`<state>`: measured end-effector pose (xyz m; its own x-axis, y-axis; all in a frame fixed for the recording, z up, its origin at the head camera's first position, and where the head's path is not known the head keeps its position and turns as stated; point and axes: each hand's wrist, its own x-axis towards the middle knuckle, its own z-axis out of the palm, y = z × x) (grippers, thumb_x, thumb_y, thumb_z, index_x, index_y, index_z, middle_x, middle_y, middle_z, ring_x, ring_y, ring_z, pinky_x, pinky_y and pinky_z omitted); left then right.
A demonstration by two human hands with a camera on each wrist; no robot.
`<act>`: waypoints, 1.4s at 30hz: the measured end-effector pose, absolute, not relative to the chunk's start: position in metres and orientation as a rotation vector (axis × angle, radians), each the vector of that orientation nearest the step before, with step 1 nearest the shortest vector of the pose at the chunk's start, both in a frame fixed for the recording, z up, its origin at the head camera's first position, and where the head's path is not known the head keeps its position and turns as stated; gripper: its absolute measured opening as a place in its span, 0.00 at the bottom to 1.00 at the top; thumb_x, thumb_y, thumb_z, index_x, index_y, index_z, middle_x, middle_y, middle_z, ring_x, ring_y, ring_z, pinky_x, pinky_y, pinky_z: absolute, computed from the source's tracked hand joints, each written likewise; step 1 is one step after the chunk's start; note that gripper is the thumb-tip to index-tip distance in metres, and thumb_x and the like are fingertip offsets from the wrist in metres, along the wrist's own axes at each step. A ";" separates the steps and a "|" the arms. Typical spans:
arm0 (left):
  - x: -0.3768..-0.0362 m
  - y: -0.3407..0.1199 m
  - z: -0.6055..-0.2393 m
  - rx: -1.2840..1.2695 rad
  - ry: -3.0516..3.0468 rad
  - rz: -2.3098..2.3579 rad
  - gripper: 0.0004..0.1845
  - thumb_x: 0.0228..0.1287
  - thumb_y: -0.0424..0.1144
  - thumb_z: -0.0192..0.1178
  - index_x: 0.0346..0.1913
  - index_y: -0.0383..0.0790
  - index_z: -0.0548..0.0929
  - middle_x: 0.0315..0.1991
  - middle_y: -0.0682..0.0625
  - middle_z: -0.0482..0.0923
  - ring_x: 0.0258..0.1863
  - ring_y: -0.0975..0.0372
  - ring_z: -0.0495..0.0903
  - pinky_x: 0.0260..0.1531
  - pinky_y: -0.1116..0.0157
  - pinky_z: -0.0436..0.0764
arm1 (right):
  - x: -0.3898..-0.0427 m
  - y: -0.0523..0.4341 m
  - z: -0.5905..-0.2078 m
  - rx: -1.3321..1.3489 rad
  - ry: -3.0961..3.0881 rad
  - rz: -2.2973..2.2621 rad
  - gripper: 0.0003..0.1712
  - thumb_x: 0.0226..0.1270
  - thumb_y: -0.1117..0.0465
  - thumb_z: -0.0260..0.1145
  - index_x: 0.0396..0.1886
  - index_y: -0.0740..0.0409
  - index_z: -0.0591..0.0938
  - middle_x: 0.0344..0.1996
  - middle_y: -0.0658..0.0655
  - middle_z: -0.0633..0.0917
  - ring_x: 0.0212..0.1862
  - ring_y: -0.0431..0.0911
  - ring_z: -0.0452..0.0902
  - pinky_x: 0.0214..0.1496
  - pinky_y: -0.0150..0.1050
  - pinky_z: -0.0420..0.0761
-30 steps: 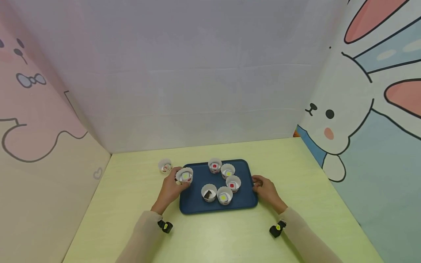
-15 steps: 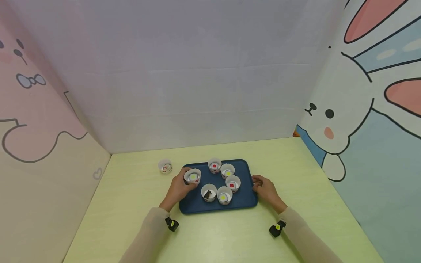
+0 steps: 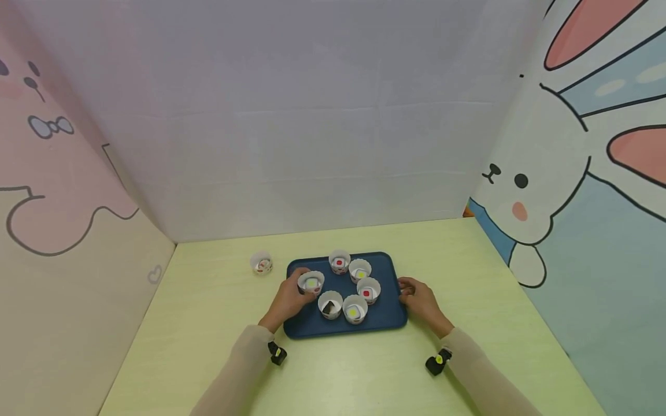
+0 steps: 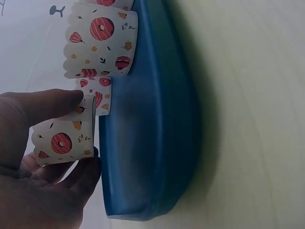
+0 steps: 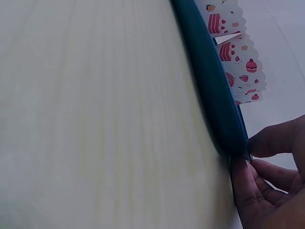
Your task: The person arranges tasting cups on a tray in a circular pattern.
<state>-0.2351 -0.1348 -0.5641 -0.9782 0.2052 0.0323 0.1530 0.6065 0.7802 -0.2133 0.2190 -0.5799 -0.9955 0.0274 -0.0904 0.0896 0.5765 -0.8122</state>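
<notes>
left hand (image 3: 289, 299): fingers curled round paper cup (image 3: 311, 282) | right hand (image 3: 419, 301): fingers pinching tray (image 3: 387, 315) rim

My left hand (image 3: 288, 300) has carried the paper cup (image 3: 311, 282) from the tray's (image 3: 385, 320) left edge inward, beside the other cups.

Beige sleeves (image 3: 239, 370), black wrist cameras (image 3: 277, 352).
</notes>
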 end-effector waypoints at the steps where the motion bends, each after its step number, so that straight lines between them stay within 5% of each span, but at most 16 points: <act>1: -0.235 -0.134 -0.565 0.307 2.756 1.331 0.31 0.56 0.36 0.70 0.63 0.41 0.72 0.53 0.42 0.80 0.48 0.54 0.79 0.50 0.52 0.77 | -0.213 0.219 -0.580 0.101 2.730 -1.410 0.28 0.56 0.70 0.63 0.59 0.65 0.79 0.48 0.62 0.85 0.43 0.47 0.80 0.43 0.37 0.76; 42: -0.229 -0.134 -0.574 0.440 2.742 1.239 0.34 0.55 0.34 0.70 0.66 0.39 0.70 0.57 0.40 0.79 0.55 0.49 0.78 0.56 0.48 0.75 | -0.214 0.219 -0.583 0.114 2.736 -1.406 0.27 0.56 0.71 0.64 0.59 0.64 0.79 0.47 0.62 0.85 0.45 0.49 0.80 0.43 0.38 0.76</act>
